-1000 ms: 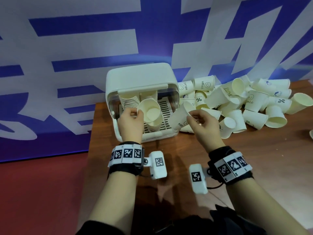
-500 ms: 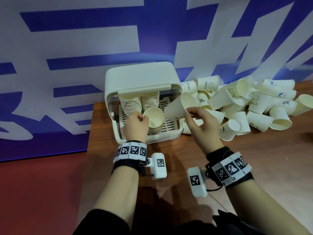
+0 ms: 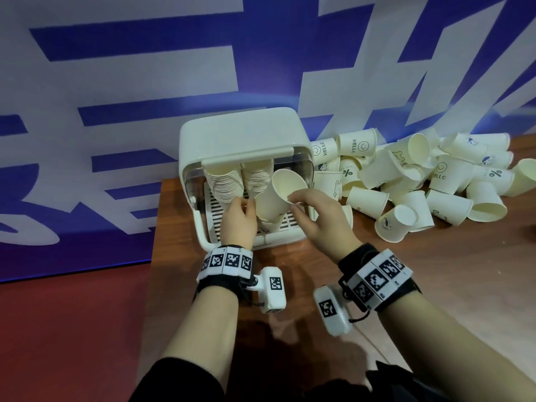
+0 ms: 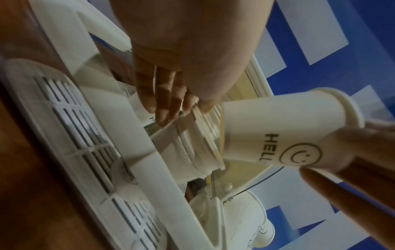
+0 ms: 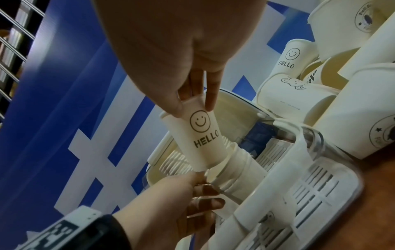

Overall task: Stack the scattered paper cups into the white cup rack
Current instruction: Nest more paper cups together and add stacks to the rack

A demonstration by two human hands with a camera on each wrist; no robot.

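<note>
We read "HELLO" w/ a smiley on the held cup (image 5: 200, 133), partly cut to "HELL" in the left wrist view. Same "HELLO" + smiley on a cup in the pile (image 3: 357, 143), another (image 3: 322, 150) and a third (image 3: 441, 172). One pile cup (image 3: 494, 173) shows "%". Wristbands (image 3: 229, 261) carry black-white square code tags, no readable txt.

Blue-white banner wall (image 3: 145, 82), wooden table (image 3: 435, 285)

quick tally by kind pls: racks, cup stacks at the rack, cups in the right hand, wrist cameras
white cup rack: 1
cup stacks: 3, counting the front stack in the left hand
HELLO cup in the right hand: 1
wrist cameras: 2
total: 7
</note>
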